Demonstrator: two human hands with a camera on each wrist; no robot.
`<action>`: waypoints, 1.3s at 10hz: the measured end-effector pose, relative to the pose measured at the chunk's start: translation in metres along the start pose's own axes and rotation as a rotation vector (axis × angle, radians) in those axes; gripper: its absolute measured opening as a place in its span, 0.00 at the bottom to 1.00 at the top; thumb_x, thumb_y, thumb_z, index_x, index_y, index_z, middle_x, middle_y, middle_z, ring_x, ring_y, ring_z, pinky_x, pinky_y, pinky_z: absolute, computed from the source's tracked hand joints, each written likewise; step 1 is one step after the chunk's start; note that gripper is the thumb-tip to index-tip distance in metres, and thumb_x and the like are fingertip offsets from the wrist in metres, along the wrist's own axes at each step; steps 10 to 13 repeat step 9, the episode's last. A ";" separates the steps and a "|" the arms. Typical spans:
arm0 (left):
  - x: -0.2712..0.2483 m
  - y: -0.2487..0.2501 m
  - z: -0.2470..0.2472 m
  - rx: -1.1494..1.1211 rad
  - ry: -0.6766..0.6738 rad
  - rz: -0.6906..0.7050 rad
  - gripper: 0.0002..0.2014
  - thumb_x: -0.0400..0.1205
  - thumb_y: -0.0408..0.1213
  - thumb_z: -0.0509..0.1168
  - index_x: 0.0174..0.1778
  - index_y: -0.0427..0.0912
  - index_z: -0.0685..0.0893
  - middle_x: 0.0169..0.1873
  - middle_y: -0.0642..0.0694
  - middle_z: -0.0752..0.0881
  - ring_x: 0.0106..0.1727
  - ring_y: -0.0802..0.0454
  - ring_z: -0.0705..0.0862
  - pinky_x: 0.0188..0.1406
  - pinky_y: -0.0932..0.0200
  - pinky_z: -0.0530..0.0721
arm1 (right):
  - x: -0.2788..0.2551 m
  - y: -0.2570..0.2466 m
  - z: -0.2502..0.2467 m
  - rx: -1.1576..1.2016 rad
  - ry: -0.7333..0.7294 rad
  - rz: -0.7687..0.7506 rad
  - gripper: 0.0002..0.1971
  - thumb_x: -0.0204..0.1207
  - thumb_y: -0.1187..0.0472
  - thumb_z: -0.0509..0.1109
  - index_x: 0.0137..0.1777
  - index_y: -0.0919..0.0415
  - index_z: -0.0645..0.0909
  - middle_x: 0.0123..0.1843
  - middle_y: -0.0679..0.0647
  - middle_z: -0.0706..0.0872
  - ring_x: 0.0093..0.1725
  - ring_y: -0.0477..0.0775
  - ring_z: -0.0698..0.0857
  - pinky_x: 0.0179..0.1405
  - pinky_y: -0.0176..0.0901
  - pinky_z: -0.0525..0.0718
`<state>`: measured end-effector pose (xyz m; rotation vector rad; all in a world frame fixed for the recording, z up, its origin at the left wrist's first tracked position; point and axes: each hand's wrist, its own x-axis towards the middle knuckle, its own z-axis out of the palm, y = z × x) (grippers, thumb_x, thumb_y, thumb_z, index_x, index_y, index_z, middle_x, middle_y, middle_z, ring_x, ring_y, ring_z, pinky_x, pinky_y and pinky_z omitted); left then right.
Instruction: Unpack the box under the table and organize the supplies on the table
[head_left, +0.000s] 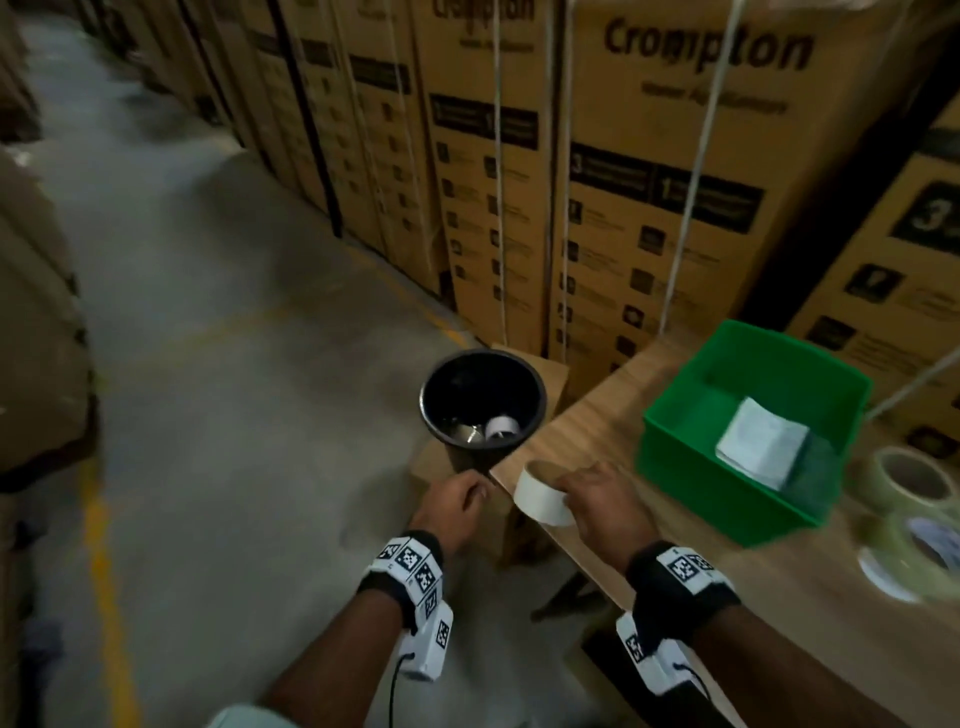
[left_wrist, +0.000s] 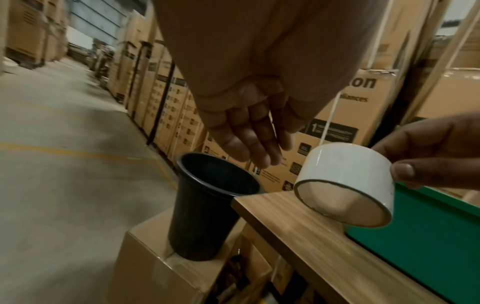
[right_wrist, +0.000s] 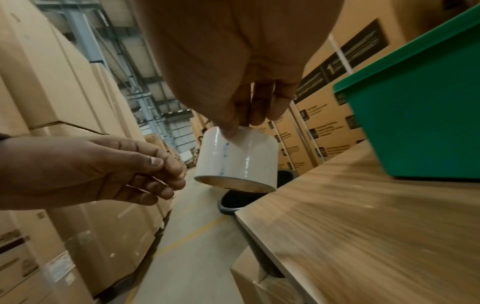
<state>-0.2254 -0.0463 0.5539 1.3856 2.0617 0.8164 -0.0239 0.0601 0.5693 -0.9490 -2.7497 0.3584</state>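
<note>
My right hand (head_left: 597, 499) grips a white tape roll (head_left: 540, 499) by its rim, tilted just above the left corner of the wooden table (head_left: 597, 426). The roll (left_wrist: 345, 181) shows glossy white with a brown core, thumb and fingers (right_wrist: 246, 111) pinching its top edge (right_wrist: 236, 160). My left hand (head_left: 457, 501) hangs empty beside it, off the table's edge, fingers relaxed (left_wrist: 249, 139) and loosely bent (right_wrist: 116, 170). A green bin (head_left: 691, 457) stands on the table to the right, with a white packet (head_left: 763, 441) inside.
A black bucket (head_left: 540, 384) stands on a cardboard box (left_wrist: 155, 257) against the table's corner, a white roll (head_left: 501, 427) in its bottom. Two clear tape rolls (head_left: 909, 478) lie at the table's right. Stacked cartons (head_left: 675, 208) line the far side; concrete aisle to the left.
</note>
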 end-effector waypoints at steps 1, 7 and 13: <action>0.012 -0.023 -0.013 -0.039 0.000 -0.045 0.09 0.84 0.35 0.58 0.51 0.41 0.84 0.50 0.47 0.88 0.52 0.50 0.85 0.51 0.59 0.80 | 0.044 -0.012 0.005 -0.016 -0.029 -0.026 0.23 0.72 0.64 0.62 0.65 0.43 0.79 0.48 0.50 0.89 0.48 0.59 0.80 0.47 0.51 0.78; 0.189 -0.100 -0.058 0.082 -0.157 -0.167 0.12 0.83 0.36 0.59 0.60 0.45 0.83 0.57 0.44 0.87 0.58 0.47 0.84 0.57 0.60 0.77 | 0.277 0.015 0.094 -0.017 -0.398 0.111 0.27 0.77 0.62 0.61 0.75 0.41 0.71 0.62 0.50 0.85 0.59 0.58 0.76 0.59 0.48 0.77; 0.206 -0.116 -0.053 0.042 -0.175 -0.197 0.12 0.84 0.37 0.58 0.58 0.46 0.83 0.56 0.47 0.87 0.58 0.49 0.83 0.57 0.61 0.77 | 0.293 0.014 0.102 0.026 -0.447 0.208 0.16 0.78 0.64 0.61 0.61 0.51 0.81 0.59 0.54 0.86 0.62 0.60 0.78 0.58 0.49 0.78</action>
